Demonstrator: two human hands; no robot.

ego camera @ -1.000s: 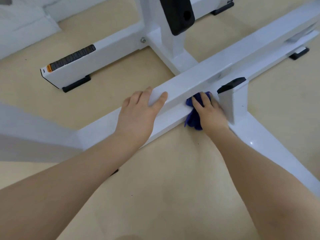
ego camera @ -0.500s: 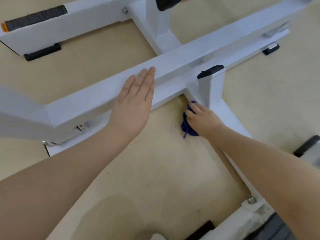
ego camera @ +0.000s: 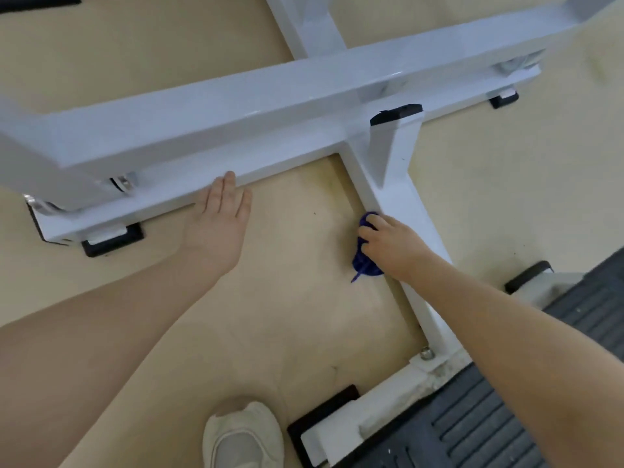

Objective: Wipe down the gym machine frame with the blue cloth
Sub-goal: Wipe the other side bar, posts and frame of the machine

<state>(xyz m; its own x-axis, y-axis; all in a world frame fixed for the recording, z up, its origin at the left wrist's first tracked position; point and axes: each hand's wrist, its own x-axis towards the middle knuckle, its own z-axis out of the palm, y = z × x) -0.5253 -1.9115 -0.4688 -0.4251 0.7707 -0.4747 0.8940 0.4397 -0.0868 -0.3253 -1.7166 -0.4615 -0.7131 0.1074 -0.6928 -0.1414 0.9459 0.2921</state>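
- right hand (ego camera: 393, 243) fingers curling round bunched blue cloth (ego camera: 364, 261), pressing it against side of white frame (ego camera: 405, 204) floor bar
- left hand (ego camera: 219, 224) lying flat, fingers straight and together, tips touching lower crossbar
- beige shoe (ego camera: 243, 434) standing on floor near black foot pad (ego camera: 320, 420)

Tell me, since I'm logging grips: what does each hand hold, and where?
Right hand grips the bunched blue cloth around its upper part. Left hand holds nothing.

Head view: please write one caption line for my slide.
Right hand presses the blue cloth along a white frame bar; left hand rests flat against the crossbar.
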